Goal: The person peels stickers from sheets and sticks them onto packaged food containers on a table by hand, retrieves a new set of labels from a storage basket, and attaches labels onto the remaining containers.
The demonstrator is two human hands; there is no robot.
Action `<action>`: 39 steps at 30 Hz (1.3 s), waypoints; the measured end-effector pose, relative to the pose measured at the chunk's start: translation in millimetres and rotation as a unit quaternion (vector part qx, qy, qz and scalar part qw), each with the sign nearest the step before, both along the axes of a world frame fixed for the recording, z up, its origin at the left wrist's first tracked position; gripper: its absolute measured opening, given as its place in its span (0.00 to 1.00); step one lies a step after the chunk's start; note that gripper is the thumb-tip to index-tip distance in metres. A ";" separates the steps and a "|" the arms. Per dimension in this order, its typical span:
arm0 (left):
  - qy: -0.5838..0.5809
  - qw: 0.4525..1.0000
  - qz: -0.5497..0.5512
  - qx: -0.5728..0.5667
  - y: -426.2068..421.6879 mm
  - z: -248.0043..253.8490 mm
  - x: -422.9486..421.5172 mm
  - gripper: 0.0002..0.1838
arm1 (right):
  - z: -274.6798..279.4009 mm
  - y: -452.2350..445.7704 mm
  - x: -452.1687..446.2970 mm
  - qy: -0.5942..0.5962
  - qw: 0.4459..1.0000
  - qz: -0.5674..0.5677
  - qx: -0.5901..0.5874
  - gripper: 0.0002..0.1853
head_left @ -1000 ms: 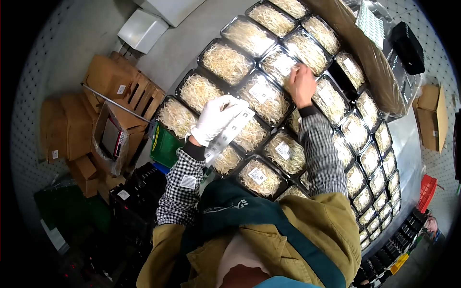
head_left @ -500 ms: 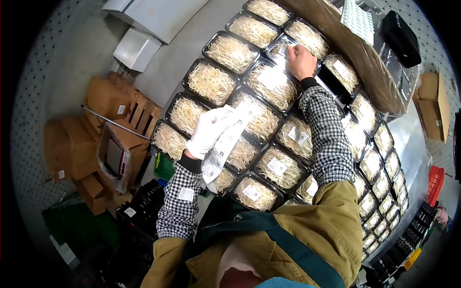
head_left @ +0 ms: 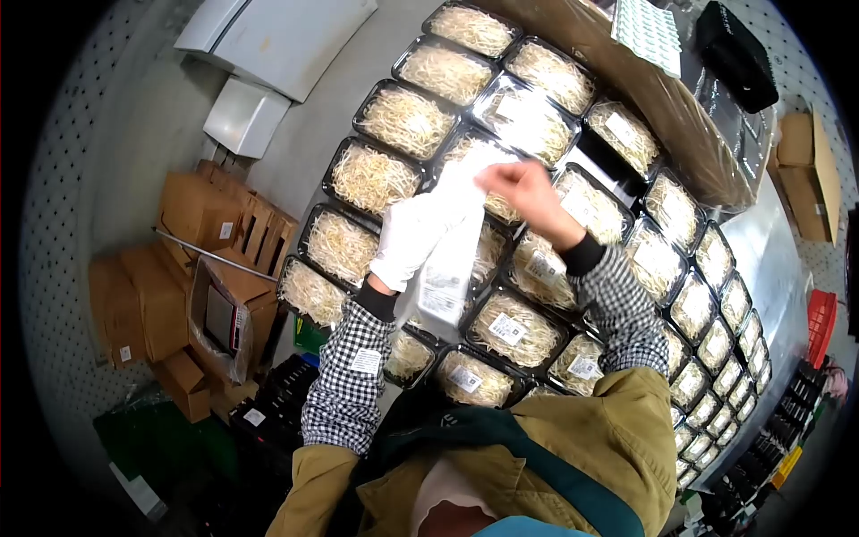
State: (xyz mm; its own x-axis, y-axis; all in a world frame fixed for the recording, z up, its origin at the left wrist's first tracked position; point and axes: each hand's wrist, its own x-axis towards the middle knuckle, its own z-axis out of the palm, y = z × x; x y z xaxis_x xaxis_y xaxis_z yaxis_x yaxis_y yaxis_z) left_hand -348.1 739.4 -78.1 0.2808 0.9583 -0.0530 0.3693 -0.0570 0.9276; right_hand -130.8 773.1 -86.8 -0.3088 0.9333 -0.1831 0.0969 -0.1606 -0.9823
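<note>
My left hand (head_left: 413, 234), in a white glove, is closed around a long strip of printed white labels (head_left: 443, 291). The strip's lower end hangs toward my body; its upper end is washed out by glare. My bare right hand (head_left: 530, 199) has its fingers pinched together at that upper end, a little blurred by motion. Under both hands lie black trays of bean sprouts covered with clear film. A tray near my body (head_left: 514, 331) bears a white label. Left of my gloved hand, a tray (head_left: 371, 177) shows no label.
Rows of sprout trays cover the metal table (head_left: 777, 268). At the far edge are brown plastic wrapping (head_left: 626, 85), a white patterned sheet (head_left: 646, 36) and a black container (head_left: 735, 55). Cardboard boxes (head_left: 134, 304) stand on the floor at left, a red crate (head_left: 820, 324) at right.
My right hand has drawn back from a far tray to the label strip. My left hand has moved slightly right with the strip. The view has shifted a little.
</note>
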 end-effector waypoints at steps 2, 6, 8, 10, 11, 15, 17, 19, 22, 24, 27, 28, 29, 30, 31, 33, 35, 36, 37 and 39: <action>-0.142 0.976 -0.024 -0.162 0.8 5.4 -6.2 0.08 | -31.8 63.4 32.8 -0.144 0.972 -0.176 0.049 0.14; -0.149 0.972 0.006 -0.183 -0.2 35.8 -5.7 0.09 | -73.4 174.4 89.5 -0.370 0.840 -0.361 0.166 0.21; -0.125 0.969 0.014 -0.214 3.4 36.9 -15.0 0.09 | -91.4 194.6 91.5 -0.511 0.766 -0.325 0.217 0.23; -0.136 0.965 0.032 -0.223 10.1 40.1 -19.7 0.12 | -92.7 192.3 87.2 -0.635 0.677 -0.271 0.254 0.21; -0.160 0.961 0.063 -0.217 11.9 44.4 -16.8 0.13 | -91.5 191.6 87.4 -0.648 0.668 -0.281 0.234 0.20; -0.202 0.951 0.100 -0.212 19.7 36.5 -17.7 0.10 | -70.4 153.7 70.3 -0.565 0.763 -0.228 0.218 0.18; -0.117 0.973 0.118 -0.159 25.2 26.3 -17.5 0.07 | -22.2 108.9 24.5 -0.299 0.946 -0.064 0.111 0.20; -0.049 0.986 0.155 -0.048 24.1 20.6 -10.4 0.09 | 4.5 55.3 -21.9 -0.027 0.994 0.108 -0.016 0.19; -0.024 0.983 0.178 -0.029 26.6 0.4 -20.7 0.08 | 11.3 35.9 -45.4 0.063 0.986 0.138 -0.068 0.15; -0.134 0.973 0.162 -0.093 25.4 8.1 -21.0 0.07 | 3.9 64.3 -38.6 0.019 0.993 0.112 0.033 0.09; -0.132 0.965 0.070 -0.218 23.1 26.3 -42.7 0.10 | -40.0 175.5 -14.1 -0.127 0.974 -0.108 0.153 0.17; -0.128 0.953 0.069 -0.266 19.7 39.1 -43.8 0.10 | -56.4 219.6 -4.2 -0.186 0.940 -0.189 0.215 0.20; -0.125 0.962 0.076 -0.230 15.2 38.2 -46.3 0.09 | -61.5 252.6 1.0 -0.236 0.917 -0.236 0.219 0.22; -0.121 0.970 0.085 -0.194 10.7 36.5 -48.6 0.09 | -69.6 282.9 2.1 -0.309 0.882 -0.274 0.228 0.21; -0.142 0.952 0.113 -0.246 9.0 43.2 -49.8 0.08 | -73.1 303.5 -6.3 -0.340 0.865 -0.290 0.227 0.21; -0.181 0.937 0.151 -0.259 8.3 46.9 -54.3 0.14 | -83.4 328.6 -24.3 -0.418 0.824 -0.300 0.236 0.18; -0.215 0.930 0.193 -0.227 11.5 53.7 -53.6 0.15 | -97.8 330.6 -35.9 -0.550 0.731 -0.266 0.303 0.17; -0.197 0.933 0.186 -0.236 12.7 53.5 -61.5 0.15 | -100.6 327.3 -39.6 -0.580 0.692 -0.273 0.333 0.18; -0.181 0.935 0.178 -0.247 13.6 53.4 -69.3 0.15 | -97.9 326.1 -39.5 -0.588 0.691 -0.271 0.321 0.18; -0.174 0.942 0.163 -0.235 13.3 46.5 -75.7 0.12 | -92.0 314.6 -31.7 -0.585 0.685 -0.266 0.343 0.13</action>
State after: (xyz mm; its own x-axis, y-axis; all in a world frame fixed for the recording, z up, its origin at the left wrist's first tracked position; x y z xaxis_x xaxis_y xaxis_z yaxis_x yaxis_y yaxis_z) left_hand -423.8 752.7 -31.6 0.0540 0.8905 -0.4518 -0.0349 0.4539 0.8904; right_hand -162.5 1087.6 -178.8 0.0918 0.8471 0.5235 0.9893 -0.0175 -0.1451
